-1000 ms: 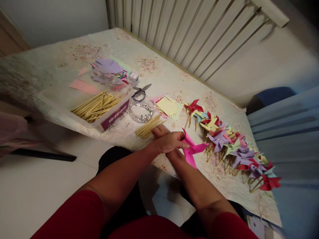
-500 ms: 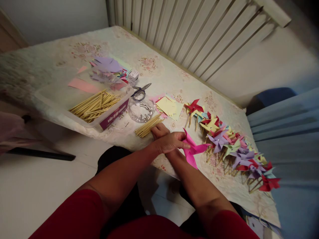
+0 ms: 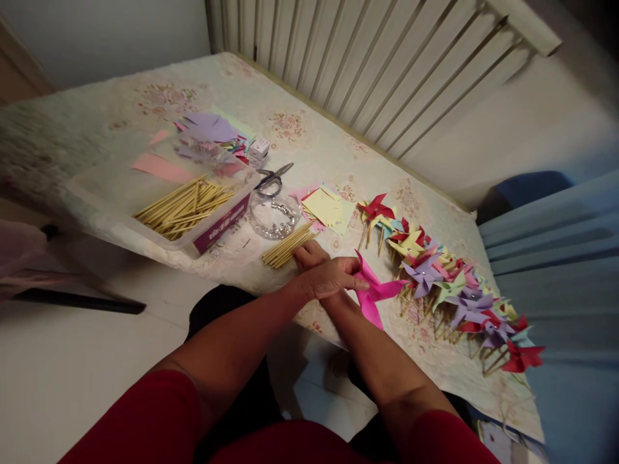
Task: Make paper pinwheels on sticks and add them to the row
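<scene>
My left hand reaches across on top of my right wrist and pinches a bright pink paper pinwheel between thumb and fingers. No stick shows on this pinwheel. Underneath, my right hand rests with curled fingers against a small bundle of thin bamboo sticks near the table's front edge. Whether a stick is gripped in those fingers is hidden. Behind the bundle sits a round clear dish of small shiny metal pieces. Beside it lies a pile of cut paper squares, yellow on top.
On the left stands a clear plastic box holding many bamboo sticks. Dark-handled scissors, a small white box and purple paper sheets lie beyond. Finished pinwheels line the right side, near a blue curtain.
Almost nothing differs. Both hands keep the same place and hold, and the view has shifted very slightly.
</scene>
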